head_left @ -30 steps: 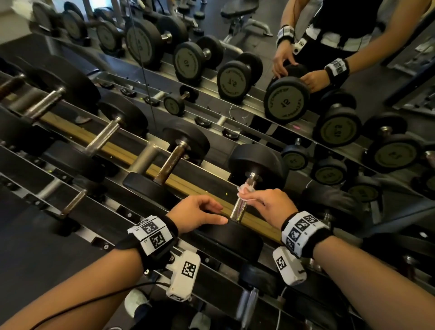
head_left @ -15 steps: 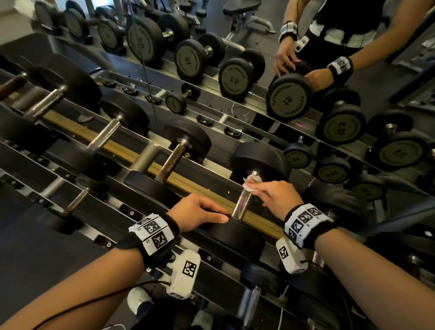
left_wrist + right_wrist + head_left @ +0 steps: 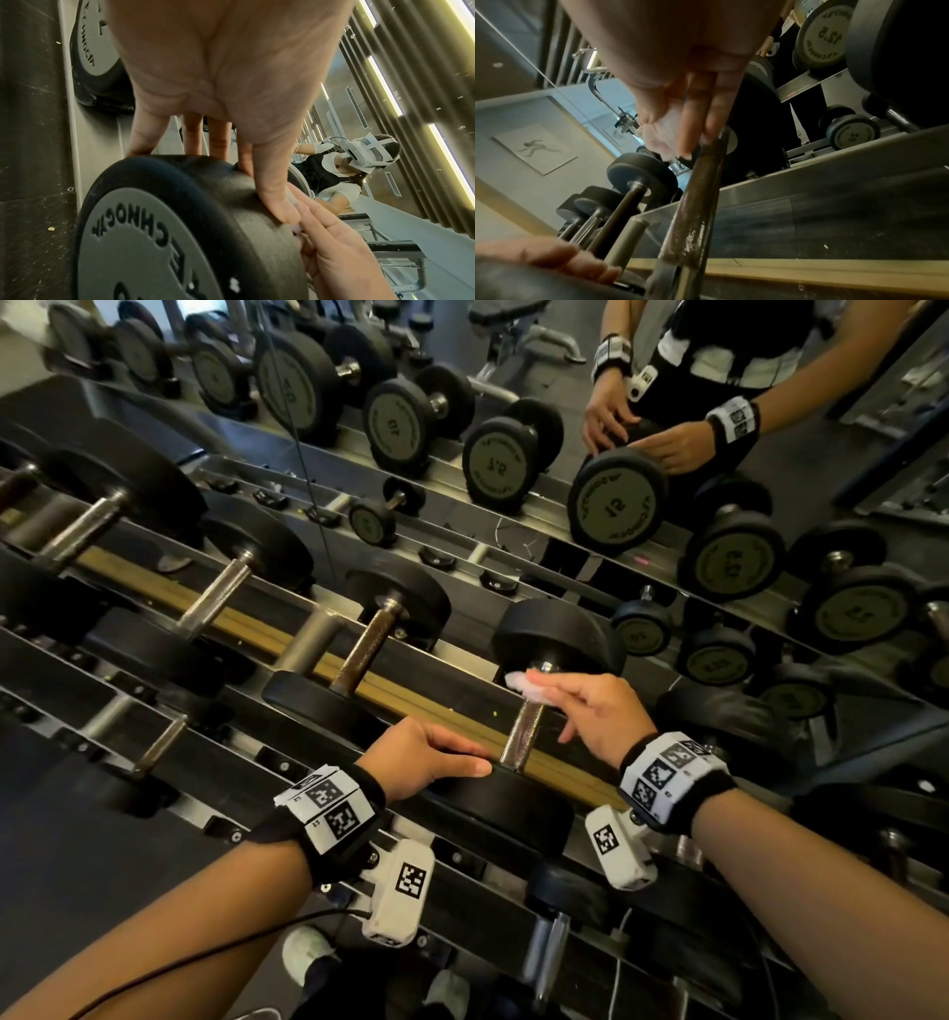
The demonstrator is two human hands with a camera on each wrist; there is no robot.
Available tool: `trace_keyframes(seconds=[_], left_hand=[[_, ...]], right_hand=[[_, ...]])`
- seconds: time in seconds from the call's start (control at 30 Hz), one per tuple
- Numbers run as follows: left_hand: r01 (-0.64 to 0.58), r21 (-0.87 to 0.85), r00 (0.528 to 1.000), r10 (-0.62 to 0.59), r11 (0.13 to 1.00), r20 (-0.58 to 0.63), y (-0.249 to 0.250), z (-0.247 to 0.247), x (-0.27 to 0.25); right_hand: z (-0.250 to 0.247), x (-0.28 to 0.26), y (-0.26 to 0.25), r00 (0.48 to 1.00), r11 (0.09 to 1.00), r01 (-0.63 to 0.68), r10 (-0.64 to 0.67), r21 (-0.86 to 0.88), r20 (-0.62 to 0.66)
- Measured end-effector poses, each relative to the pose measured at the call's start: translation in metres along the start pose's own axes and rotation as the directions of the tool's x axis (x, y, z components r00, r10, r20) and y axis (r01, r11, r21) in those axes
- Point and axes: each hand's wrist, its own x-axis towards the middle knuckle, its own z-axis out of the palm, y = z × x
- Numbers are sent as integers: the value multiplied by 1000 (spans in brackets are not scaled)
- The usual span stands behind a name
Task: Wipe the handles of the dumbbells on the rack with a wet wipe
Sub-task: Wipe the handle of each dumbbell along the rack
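A black dumbbell lies on the rack's top tier, its steel handle (image 3: pixel 521 737) running from the near head (image 3: pixel 513 809) to the far head (image 3: pixel 554 634). My left hand (image 3: pixel 441 755) rests on the near head (image 3: pixel 180 223) with straight fingers (image 3: pixel 272 201). My right hand (image 3: pixel 552 685) pinches a white wet wipe (image 3: pixel 521 683) at the handle's far end, just under the far head. In the right wrist view the wipe (image 3: pixel 664 132) sits between my fingertips, against the top of the handle (image 3: pixel 695 203).
More dumbbells lie to the left on the same tier, the nearest with a rusty handle (image 3: pixel 364 649). A brass-coloured rail (image 3: pixel 205 613) runs under them. A mirror behind reflects the rack and a person (image 3: pixel 719 361). A lower-tier handle (image 3: pixel 549 947) shows below.
My right hand has slid the wipe up the handle from its middle to the end by the far head. My left hand has stayed on the near head.
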Motion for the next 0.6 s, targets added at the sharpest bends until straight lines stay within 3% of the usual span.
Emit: trace_keyframes(seconds=[0.07, 0.17, 0.3, 0.4, 0.5, 0.57, 0.6], left_hand=[[3, 1, 1000, -3, 1000, 0, 0, 0, 0], [6, 14, 1000, -6, 1000, 7, -1, -1, 1], [12, 24, 1000, -11, 1000, -8, -3, -1, 1], [4, 23, 1000, -4, 1000, -5, -3, 0, 1], [-2, 5, 1000, 2, 1000, 2, -2, 0, 0], [-1, 0, 1000, 1, 1000, 4, -2, 0, 0], [0, 1, 1000, 0, 1000, 6, -2, 1, 1]], right_hand=[[2, 5, 1, 999, 998, 13, -15, -53, -40], [7, 4, 9, 999, 982, -13, 22, -190, 47], [11, -9, 13, 992, 988, 33, -15, -151, 123], [12, -17, 9, 957, 999, 26, -14, -38, 289], [8, -19, 8, 901, 996, -44, 73, -77, 428], [0, -15, 4, 900, 993, -103, 120, -63, 419], [-6, -11, 2, 931, 994, -109, 113, -31, 348]])
